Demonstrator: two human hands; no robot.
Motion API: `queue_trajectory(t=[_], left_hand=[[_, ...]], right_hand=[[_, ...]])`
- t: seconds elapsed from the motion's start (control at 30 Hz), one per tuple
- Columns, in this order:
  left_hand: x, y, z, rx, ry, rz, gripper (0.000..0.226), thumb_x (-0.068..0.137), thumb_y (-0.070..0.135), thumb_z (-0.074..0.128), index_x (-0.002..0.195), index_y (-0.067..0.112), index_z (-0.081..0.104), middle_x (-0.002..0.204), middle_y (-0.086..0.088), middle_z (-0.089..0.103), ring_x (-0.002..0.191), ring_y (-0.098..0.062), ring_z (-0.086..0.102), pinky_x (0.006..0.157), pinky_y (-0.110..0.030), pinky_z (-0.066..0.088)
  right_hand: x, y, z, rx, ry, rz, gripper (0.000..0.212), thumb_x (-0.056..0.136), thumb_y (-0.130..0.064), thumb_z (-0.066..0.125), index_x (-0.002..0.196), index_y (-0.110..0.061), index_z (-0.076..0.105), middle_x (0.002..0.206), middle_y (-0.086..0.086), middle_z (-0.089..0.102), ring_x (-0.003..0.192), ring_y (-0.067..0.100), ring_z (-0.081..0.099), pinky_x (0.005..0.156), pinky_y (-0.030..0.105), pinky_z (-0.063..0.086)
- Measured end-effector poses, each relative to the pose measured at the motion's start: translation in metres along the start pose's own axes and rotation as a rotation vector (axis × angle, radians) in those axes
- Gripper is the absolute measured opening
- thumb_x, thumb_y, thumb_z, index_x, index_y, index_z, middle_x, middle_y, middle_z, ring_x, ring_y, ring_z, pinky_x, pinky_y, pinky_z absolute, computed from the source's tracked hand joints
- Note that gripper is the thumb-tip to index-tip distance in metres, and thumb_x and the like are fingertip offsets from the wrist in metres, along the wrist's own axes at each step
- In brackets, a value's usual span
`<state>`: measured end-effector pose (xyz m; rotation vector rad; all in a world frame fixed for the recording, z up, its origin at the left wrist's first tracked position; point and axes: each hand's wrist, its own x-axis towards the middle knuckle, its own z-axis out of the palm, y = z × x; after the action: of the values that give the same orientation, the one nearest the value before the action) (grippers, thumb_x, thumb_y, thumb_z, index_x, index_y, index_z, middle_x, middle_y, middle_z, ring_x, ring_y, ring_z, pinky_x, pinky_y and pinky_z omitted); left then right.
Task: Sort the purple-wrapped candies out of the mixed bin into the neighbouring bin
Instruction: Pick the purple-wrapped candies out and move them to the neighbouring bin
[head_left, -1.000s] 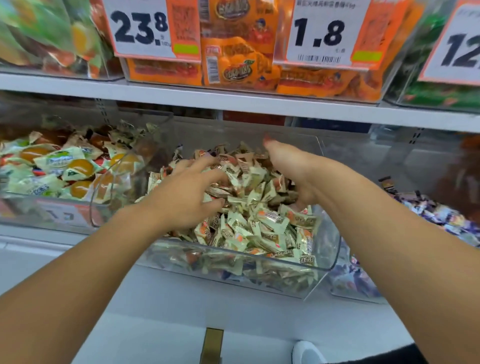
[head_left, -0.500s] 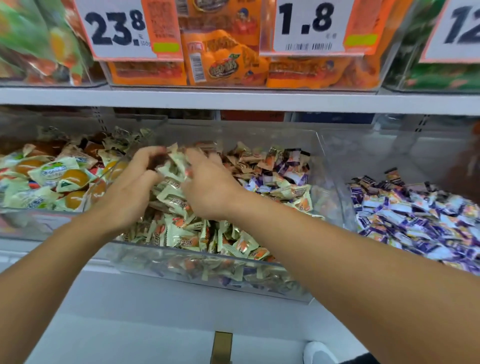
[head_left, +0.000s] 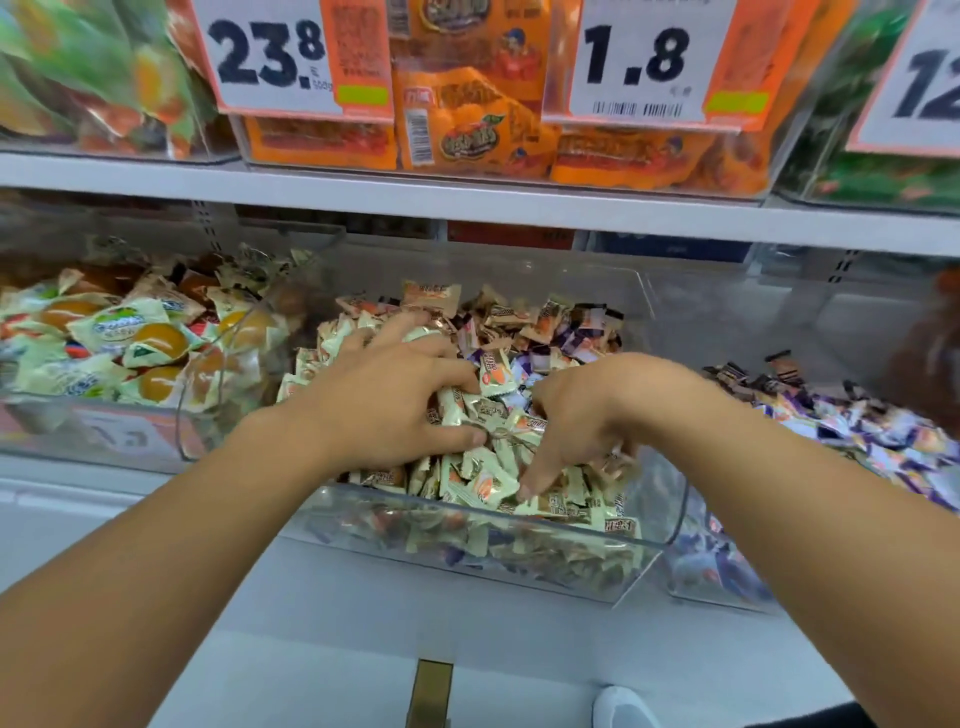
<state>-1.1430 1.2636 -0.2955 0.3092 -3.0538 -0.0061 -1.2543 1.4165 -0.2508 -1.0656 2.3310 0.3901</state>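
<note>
Candies filled the mixed bin (head_left: 644, 566), a clear tub at the middle of the lower shelf, most of them in cream wrappers (head_left: 483, 483). Purple candies (head_left: 535, 364) were seen scattered at the back right of that heap, behind both hands and untouched by them. The left hand (head_left: 384, 400) was laid palm down on the cream pile, its fingers spread and bent into the wrappers; whether anything was gripped under them could not be told. The right hand (head_left: 587, 415) was set just beside it, knuckles up, fingers curled down among the candies, with one fingertip (head_left: 524, 488) pressed on a cream wrapper near the front wall; a hold on any single candy could not be made out. The neighbouring bin (head_left: 727, 587) was placed to the right, touching the mixed bin, and was filled with purple wrappers. Another bin (head_left: 104, 441) of larger sweets was seen on the left. Price cards (head_left: 270, 57) were hung on the shelf above.
</note>
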Motion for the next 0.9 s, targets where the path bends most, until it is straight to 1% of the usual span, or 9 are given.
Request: queue_trajectory(t=[0.07, 0.2, 0.33, 0.47, 0.57, 0.67, 0.73, 0.8, 0.9], left_hand=[[-0.003, -0.007, -0.002, -0.032, 0.021, 0.014, 0.055, 0.08, 0.078, 0.05, 0.125, 0.046, 0.056, 0.143, 0.025, 0.042, 0.149, -0.014, 0.009, 0.117, -0.056, 0.02], [-0.006, -0.027, -0.001, -0.08, 0.055, 0.005, 0.054, 0.078, 0.079, 0.048, 0.12, 0.045, 0.057, 0.14, 0.028, 0.046, 0.148, -0.013, 0.017, 0.117, -0.056, 0.024], [-0.012, -0.05, -0.001, -0.153, 0.174, -0.021, 0.045, 0.08, 0.07, 0.054, 0.112, 0.039, 0.057, 0.124, 0.019, 0.052, 0.124, -0.012, 0.044, 0.106, -0.047, 0.041], [-0.02, -0.069, -0.003, -0.254, 0.257, -0.115, 0.032, 0.079, 0.048, 0.071, 0.102, 0.035, 0.052, 0.107, 0.012, 0.052, 0.105, -0.014, 0.051, 0.088, -0.036, 0.042], [-0.025, -0.068, -0.002, -0.304, 0.284, -0.142, 0.037, 0.078, 0.034, 0.074, 0.109, 0.031, 0.054, 0.116, 0.01, 0.052, 0.11, -0.016, 0.052, 0.09, -0.034, 0.04], [-0.028, -0.051, -0.003, -0.37, 0.323, -0.144, 0.058, 0.075, 0.033, 0.061, 0.131, 0.026, 0.049, 0.131, 0.011, 0.044, 0.124, -0.011, 0.042, 0.112, -0.051, 0.033], [-0.027, -0.035, -0.01, -0.385, 0.379, -0.089, 0.07, 0.07, 0.033, 0.052, 0.139, 0.026, 0.045, 0.139, 0.008, 0.04, 0.131, -0.008, 0.033, 0.116, -0.061, 0.022], [-0.02, -0.016, -0.018, -0.341, 0.385, 0.014, 0.069, 0.072, 0.038, 0.048, 0.141, 0.031, 0.047, 0.148, 0.005, 0.039, 0.138, -0.006, 0.027, 0.119, -0.059, 0.016], [-0.002, 0.009, -0.009, -0.147, 0.192, 0.181, 0.061, 0.088, 0.058, 0.037, 0.144, 0.037, 0.046, 0.153, 0.011, 0.039, 0.145, -0.01, 0.026, 0.121, -0.054, 0.011]], right_hand=[[0.01, 0.001, 0.006, 0.076, 0.035, 0.004, 0.051, 0.09, -0.028, 0.072, 0.131, -0.002, 0.059, 0.116, 0.014, 0.069, 0.09, 0.03, 0.074, 0.081, 0.042, 0.062], [0.012, 0.003, -0.003, 0.249, 0.145, -0.03, 0.042, 0.083, -0.016, 0.08, 0.116, 0.005, 0.065, 0.098, 0.016, 0.075, 0.074, 0.028, 0.076, 0.072, 0.042, 0.063], [0.016, -0.014, -0.015, 0.44, 0.229, -0.21, 0.013, 0.084, -0.007, 0.077, 0.092, -0.001, 0.069, 0.098, 0.013, 0.071, 0.077, 0.03, 0.074, 0.072, 0.04, 0.063], [0.031, -0.037, -0.026, 0.703, 0.419, -0.407, 0.025, 0.081, -0.007, 0.08, 0.104, -0.014, 0.073, 0.108, 0.002, 0.068, 0.094, 0.022, 0.07, 0.082, 0.038, 0.061], [0.041, -0.041, -0.027, 0.683, 0.375, -0.548, 0.046, 0.093, -0.014, 0.069, 0.135, -0.028, 0.06, 0.146, -0.002, 0.052, 0.121, 0.016, 0.056, 0.088, 0.026, 0.052], [0.034, -0.024, -0.032, 0.671, 0.315, -0.557, 0.055, 0.099, -0.019, 0.061, 0.147, -0.038, 0.044, 0.138, -0.005, 0.056, 0.093, 0.017, 0.066, 0.077, 0.039, 0.06], [0.02, -0.007, -0.038, 0.482, 0.459, -0.46, 0.043, 0.099, -0.027, 0.059, 0.141, -0.034, 0.053, 0.122, -0.008, 0.062, 0.085, 0.014, 0.067, 0.069, 0.032, 0.056], [0.012, 0.006, -0.036, 0.3, 0.538, -0.386, 0.025, 0.098, -0.035, 0.06, 0.119, -0.024, 0.069, 0.108, -0.007, 0.067, 0.089, 0.014, 0.065, 0.073, 0.03, 0.05], [0.012, 0.009, -0.011, 0.035, 0.302, -0.286, 0.034, 0.092, -0.049, 0.064, 0.102, -0.018, 0.072, 0.092, -0.004, 0.066, 0.084, 0.016, 0.06, 0.071, 0.031, 0.045]])
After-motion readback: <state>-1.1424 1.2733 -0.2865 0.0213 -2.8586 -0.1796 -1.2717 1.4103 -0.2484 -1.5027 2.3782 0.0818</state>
